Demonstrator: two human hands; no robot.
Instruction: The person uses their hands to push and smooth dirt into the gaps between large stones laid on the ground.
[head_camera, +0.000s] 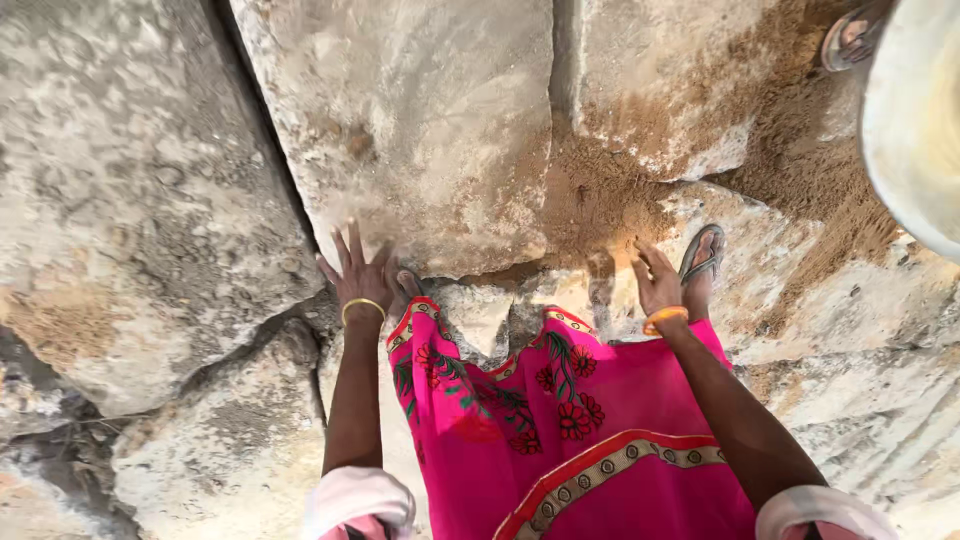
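Left hand (358, 275): fingers spread, released, resting on the large pale rough stone block (420, 120) at its lower edge. Right hand (657, 280): fingers loose, empty, beside brown sand (600, 195). Block lies unlifted; nothing grasped.

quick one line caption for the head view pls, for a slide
Person in a pink floral garment stands on pale stone blocks, left hand and right hand empty, fingers spread.
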